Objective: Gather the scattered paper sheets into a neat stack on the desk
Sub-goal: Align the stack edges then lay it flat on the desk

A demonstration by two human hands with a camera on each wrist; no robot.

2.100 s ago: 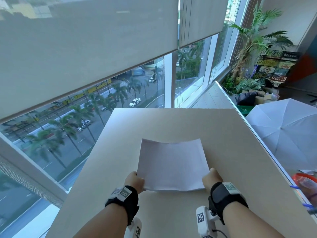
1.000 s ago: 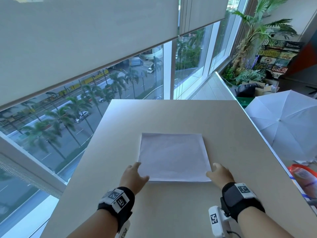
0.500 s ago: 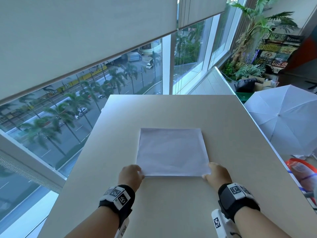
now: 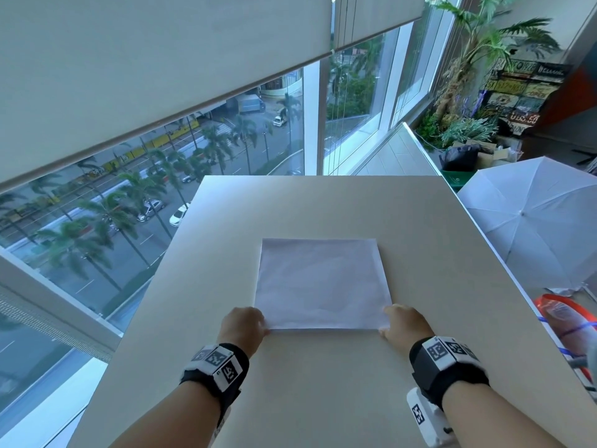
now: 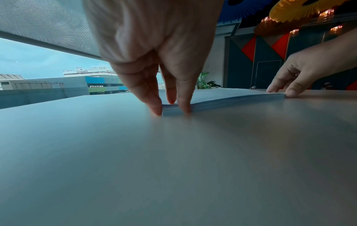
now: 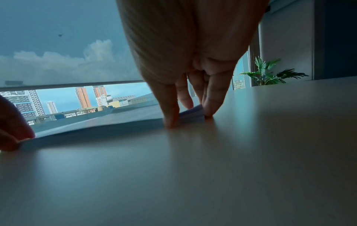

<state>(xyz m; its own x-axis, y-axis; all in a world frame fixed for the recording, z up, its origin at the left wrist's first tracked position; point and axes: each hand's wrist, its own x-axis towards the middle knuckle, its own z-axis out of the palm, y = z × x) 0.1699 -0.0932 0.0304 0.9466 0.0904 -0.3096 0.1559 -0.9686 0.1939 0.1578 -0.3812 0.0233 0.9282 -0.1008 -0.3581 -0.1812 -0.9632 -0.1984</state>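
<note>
A squared stack of white paper sheets [image 4: 323, 282] lies flat in the middle of the beige desk [image 4: 323, 389]. My left hand [image 4: 262, 328] is at its near left corner. In the left wrist view straight fingers [image 5: 156, 107] bracket that corner of the stack [image 5: 222, 99], tips down on the desk. My right hand [image 4: 383, 322] is at the near right corner. There its thumb [image 6: 170, 117] and fingers press the two edges of the stack [image 6: 96, 130], and the corner curls up slightly. Neither hand lifts the stack.
The desk's left edge runs along a floor-to-ceiling window [image 4: 161, 205]. Off the right edge stand an open white umbrella [image 4: 533, 227] and a red-orange object [image 4: 562, 315]. Potted plants [image 4: 478, 59] fill the far right corner.
The stack, held with its far edge raised 2.1 s ago, now lies flat. Both hands let go and spread, then came back in against the near corners.
</note>
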